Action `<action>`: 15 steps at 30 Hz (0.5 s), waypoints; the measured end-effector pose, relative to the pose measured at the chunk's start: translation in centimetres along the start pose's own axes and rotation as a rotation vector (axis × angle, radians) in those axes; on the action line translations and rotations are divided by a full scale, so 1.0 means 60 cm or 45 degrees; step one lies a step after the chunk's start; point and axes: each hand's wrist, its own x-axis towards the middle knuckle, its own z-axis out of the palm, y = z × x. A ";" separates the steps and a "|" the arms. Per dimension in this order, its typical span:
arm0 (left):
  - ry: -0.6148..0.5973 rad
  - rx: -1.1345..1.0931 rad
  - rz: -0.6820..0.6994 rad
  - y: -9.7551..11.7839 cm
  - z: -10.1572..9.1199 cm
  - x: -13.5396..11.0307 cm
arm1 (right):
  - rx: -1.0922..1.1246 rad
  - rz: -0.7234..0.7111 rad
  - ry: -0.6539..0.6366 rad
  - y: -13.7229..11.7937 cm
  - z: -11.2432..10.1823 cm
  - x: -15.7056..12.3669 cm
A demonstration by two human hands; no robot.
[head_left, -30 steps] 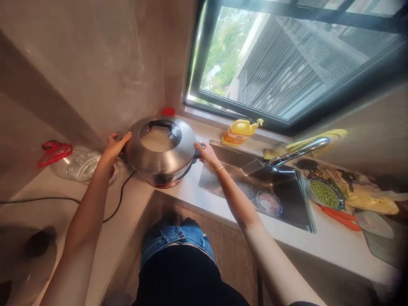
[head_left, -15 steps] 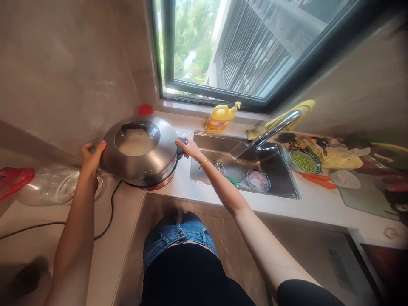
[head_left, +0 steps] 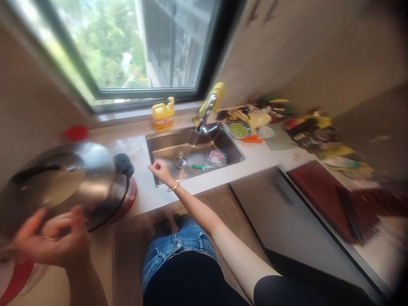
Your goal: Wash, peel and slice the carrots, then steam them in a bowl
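A large metal pot with a domed lid (head_left: 95, 163) stands at the left on a reddish base (head_left: 132, 195). The lid has a glass window and a black handle (head_left: 38, 172); a black side handle (head_left: 123, 165) juts out towards the sink. My left hand (head_left: 54, 240) is raised in front of the pot, blurred, its fingers bent and apart around nothing visible. Over the near left edge of the sink (head_left: 194, 146) is my right hand (head_left: 162, 171), clear of the pot, its fingers loosely curled with nothing visible in them.
In the sink lie a green-handled peeler (head_left: 198, 167) and a bowl of pale food (head_left: 217, 157). A yellow pump bottle (head_left: 163, 117) stands behind it. Rightward are the tap (head_left: 208, 111), a bowl of green beans (head_left: 239, 129), carrots (head_left: 251, 139) and a dark red board (head_left: 321, 191).
Both hands have let go of the pot's side handles. The right hand has moved away towards the sink, and the view has turned to the right.
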 end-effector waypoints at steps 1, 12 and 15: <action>-0.012 0.022 0.031 0.020 0.040 -0.037 | -0.043 0.004 0.018 0.025 -0.029 -0.018; -1.243 0.218 0.229 0.129 0.499 -0.303 | -0.127 0.207 -0.131 0.224 -0.403 -0.216; -1.276 0.158 0.188 0.171 0.568 -0.383 | -0.025 0.313 0.031 0.271 -0.475 -0.244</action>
